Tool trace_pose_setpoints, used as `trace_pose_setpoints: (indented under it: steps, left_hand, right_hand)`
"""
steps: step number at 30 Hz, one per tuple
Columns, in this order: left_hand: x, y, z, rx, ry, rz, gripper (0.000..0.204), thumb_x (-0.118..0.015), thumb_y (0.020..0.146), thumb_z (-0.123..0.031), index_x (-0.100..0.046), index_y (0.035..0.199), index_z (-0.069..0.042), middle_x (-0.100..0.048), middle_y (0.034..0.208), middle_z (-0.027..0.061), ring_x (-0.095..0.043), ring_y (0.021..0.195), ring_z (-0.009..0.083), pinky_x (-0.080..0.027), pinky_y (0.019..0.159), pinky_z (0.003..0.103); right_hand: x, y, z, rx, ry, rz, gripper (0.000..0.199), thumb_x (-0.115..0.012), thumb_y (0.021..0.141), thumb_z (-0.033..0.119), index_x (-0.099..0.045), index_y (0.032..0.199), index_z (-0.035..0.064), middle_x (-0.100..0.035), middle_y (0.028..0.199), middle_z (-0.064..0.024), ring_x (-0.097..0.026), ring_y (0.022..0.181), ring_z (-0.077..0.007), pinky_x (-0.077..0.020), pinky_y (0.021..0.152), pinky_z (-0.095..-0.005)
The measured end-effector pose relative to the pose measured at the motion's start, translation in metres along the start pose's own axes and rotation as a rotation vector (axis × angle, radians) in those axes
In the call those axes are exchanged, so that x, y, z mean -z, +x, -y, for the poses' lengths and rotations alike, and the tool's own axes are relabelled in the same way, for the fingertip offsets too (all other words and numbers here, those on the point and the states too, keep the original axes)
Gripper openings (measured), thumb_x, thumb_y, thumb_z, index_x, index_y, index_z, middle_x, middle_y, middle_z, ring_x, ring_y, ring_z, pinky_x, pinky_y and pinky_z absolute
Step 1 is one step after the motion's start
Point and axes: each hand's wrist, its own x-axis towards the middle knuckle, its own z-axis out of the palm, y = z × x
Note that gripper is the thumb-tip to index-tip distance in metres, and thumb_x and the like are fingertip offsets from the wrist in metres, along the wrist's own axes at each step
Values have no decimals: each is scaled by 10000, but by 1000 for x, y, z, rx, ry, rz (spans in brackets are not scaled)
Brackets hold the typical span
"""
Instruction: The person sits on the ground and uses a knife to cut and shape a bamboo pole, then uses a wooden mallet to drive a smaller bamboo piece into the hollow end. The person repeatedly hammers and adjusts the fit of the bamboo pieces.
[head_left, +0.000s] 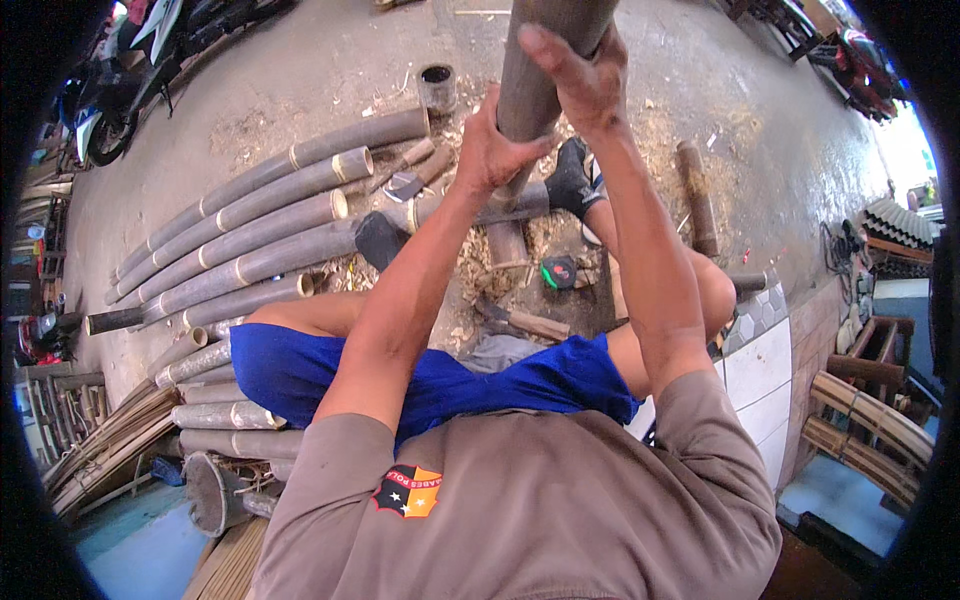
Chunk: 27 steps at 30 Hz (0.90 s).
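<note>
I hold a thick grey-brown bamboo pole [527, 95] upright in front of me. Its foot rests on the ground between my feet, and its top runs out of the upper edge. My left hand [490, 148] grips its left side lower down. Higher up, my right hand [578, 75] wraps around it near the upper edge. I sit in blue shorts with my knees apart, in dark shoes [570, 180].
Several long bamboo poles [250, 235] lie side by side on the concrete at the left, with shorter cut pieces [697, 195] and wood shavings around my feet. A tape measure [559, 272] and a hatchet-like tool [520, 320] lie near my legs. Motorbikes stand at top left.
</note>
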Motion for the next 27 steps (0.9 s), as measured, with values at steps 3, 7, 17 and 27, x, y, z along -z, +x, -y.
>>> trace_pose_setpoints:
  steps: [3,7,17,27]
  left_hand:
    - [13,-2,-9,30,59,48,810,-926,605,-366,-568,1241,-16,-736,1038,186,-729,946,287,-554,872,411]
    - [5,-8,-15,58,18,23,818,-919,627,-368,-557,1274,-22,-730,1061,197,-722,984,313,-543,888,424]
    - [11,-11,-8,57,83,23,816,-920,655,-379,-550,1287,-19,-720,1110,196,-710,1029,304,-536,912,417]
    - [9,-4,7,69,59,59,845,-933,638,-383,-554,1301,-21,-724,1121,185,-710,1019,286,-539,909,416]
  right_hand:
    - [26,10,-7,-23,-91,98,585,-859,804,310,-608,1252,29,-677,1068,-64,-645,974,-165,-536,865,-324]
    - [34,35,50,-10,-202,90,586,-863,801,305,-610,1250,26,-681,1073,-70,-649,979,-171,-536,873,-330]
    - [40,34,70,-12,-197,87,589,-873,791,292,-617,1245,17,-690,1086,-83,-660,990,-185,-536,893,-348]
    - [41,26,63,-24,-189,100,591,-882,782,279,-623,1240,9,-699,1099,-97,-670,1001,-199,-537,914,-365]
